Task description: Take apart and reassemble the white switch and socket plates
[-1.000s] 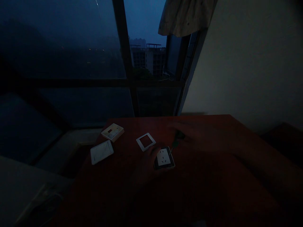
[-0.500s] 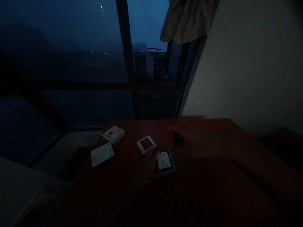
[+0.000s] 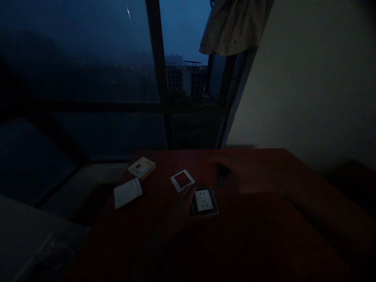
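On the reddish table lies a wall socket with a white face and a dark surround. My left hand grips it by its left side and near edge. A screwdriver with a dark and green handle is held in my right hand, its shaft slanting down to the socket's right edge. Whether the tip sits in a screw is too dark to tell. Just beyond my left fingers lies a white square frame, flat on the table.
A white box-like piece and a white plate lie at the table's left edge. Behind the table stands a dark-framed window, with a pale wall to the right. A cloth hangs above.
The view has shifted very slightly. Both hands keep their places, with the screwdriver still at the socket's right edge; my right hand has hardly moved.
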`<act>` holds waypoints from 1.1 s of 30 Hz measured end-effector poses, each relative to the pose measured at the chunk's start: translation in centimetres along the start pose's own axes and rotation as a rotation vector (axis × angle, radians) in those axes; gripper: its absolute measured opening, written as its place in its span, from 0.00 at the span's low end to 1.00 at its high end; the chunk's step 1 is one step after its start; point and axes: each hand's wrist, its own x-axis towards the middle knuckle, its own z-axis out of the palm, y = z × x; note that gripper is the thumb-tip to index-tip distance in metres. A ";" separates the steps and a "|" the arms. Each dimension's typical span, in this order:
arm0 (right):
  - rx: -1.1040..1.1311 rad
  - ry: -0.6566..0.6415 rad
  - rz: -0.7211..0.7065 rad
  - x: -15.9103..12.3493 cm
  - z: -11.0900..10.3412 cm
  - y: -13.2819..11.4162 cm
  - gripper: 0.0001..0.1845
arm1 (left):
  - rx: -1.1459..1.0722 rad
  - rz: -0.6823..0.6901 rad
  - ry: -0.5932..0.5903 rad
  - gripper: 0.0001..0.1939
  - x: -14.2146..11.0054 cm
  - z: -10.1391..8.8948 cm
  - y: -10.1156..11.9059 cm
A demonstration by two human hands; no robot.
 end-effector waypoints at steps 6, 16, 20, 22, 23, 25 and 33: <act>-0.078 0.160 0.082 0.8 1.7 -0.2 0.17 | -0.004 0.005 0.003 0.50 0.0 0.0 0.3; -0.525 -0.064 0.322 0.3 -0.2 -1.4 0.19 | 0.009 0.025 -0.023 0.53 -0.1 -0.1 -0.3; -0.182 -0.091 0.048 -0.3 -0.7 -1.1 0.30 | -0.001 0.036 -0.032 0.51 -0.2 -0.2 -0.3; -0.125 -0.083 0.039 -0.4 -0.5 -1.1 0.32 | 0.001 0.025 -0.026 0.50 -0.2 -0.2 -0.3; -0.152 -0.065 0.076 -0.4 -0.3 -1.1 0.29 | 0.002 0.016 -0.021 0.50 -0.2 -0.2 -0.3; -0.300 -0.016 0.213 -0.1 0.1 -1.2 0.21 | 0.003 0.005 -0.019 0.50 -0.1 -0.1 -0.3; -0.033 0.024 0.059 0.1 0.6 -0.4 0.24 | -0.023 0.031 -0.034 0.50 -0.1 -0.4 -0.1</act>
